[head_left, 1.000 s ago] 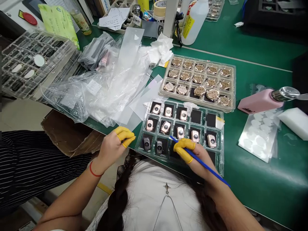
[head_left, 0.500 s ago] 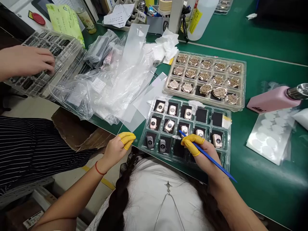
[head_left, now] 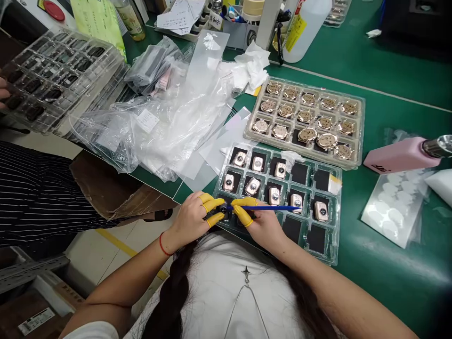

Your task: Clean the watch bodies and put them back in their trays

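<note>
My left hand (head_left: 192, 221), in yellow finger cots, pinches a small dark watch case (head_left: 223, 210) at the near left corner of a clear green-tinted tray (head_left: 337, 221). My right hand (head_left: 263, 226) grips a blue-handled brush (head_left: 264, 207) level across the tray, its tip at that case. Rose-gold watch cases (head_left: 274, 196) sit on black pads in the tray's cells. My hands hide the cells beneath them. Behind stands a beige tray (head_left: 356, 136) holding rows of round rose-gold watch parts.
A pink dispenser bottle (head_left: 400, 155) and a sheet of white round pads (head_left: 391, 207) lie to the right on the green mat (head_left: 388, 263). Plastic bags (head_left: 165, 127) and stacked clear trays (head_left: 60, 77) fill the left. A co-worker's fingers (head_left: 3, 92) show at the far left.
My left hand has moved right onto the tray and taken a dark case. The brush has swung from diagonal to level. The co-worker's hand has drawn back left.
</note>
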{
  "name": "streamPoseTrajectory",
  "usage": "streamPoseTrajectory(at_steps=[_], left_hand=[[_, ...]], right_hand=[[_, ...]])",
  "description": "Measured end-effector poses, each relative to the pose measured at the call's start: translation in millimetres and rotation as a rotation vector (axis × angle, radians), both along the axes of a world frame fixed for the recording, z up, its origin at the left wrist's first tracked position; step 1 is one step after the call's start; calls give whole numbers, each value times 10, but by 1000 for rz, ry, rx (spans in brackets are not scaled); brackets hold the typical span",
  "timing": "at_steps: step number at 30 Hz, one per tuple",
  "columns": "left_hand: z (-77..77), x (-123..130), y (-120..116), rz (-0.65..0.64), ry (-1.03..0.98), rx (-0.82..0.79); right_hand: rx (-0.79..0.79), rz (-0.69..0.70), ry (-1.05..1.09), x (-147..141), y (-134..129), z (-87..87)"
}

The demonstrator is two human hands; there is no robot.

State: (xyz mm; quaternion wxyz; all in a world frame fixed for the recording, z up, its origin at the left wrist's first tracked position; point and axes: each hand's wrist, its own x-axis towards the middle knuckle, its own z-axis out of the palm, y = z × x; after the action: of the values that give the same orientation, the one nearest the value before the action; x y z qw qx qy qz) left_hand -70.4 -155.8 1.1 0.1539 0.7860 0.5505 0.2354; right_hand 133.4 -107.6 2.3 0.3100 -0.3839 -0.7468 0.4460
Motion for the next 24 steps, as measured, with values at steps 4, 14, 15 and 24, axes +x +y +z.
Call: streamPoseTrajectory(at_steps=[4,14,15,24], left_hand=[[52,-2,51,-40,78,-103],[64,-13,92,-79,99,-147],[61,-12,92,-78,93,-146],[69,-3,94,-77,96,-160]], right_hand=[[126,18,-119,-47,-25,-138],[303,62,-156,-46,-37,-139],[319,57,-153,-45,-39,-144],[265,40,-140,-44,-39,-142]])
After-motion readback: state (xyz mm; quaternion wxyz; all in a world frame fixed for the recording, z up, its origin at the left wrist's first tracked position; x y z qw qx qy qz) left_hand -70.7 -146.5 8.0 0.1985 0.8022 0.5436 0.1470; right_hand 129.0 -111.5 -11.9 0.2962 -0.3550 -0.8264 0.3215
